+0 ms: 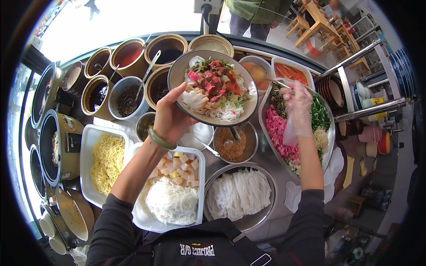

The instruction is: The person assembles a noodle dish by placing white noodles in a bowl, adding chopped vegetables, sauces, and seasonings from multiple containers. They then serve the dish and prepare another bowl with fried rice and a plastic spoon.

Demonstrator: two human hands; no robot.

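Note:
My left hand (169, 113) holds a wide bowl (174, 96) by its rim, thumb on the edge. In the bowl lie white noodles (229, 111), chopped greens, pink pickled pieces (209, 88) and red sauce. To its right my right hand (296, 98), in a clear plastic glove, grips a metal utensil (279, 83) whose working end points toward an orange-tinted bowl (258, 71). That hand is over a large tray (263, 123) with pink chopped pickles (279, 129), dark greens, chopped green onion (321, 114) and pale shreds. Beneath the held bowl stands a steel bowl of crushed nuts or similar crumbs (233, 146).
Sauce pots (128, 55) with spoons stand at the back left. Nearer are tubs of yellow noodles (106, 159) and white vermicelli (173, 202), and a steel basin of wide white noodles (239, 193). A metal rack (369, 109) stands right. A person in green (256, 13) is beyond the counter.

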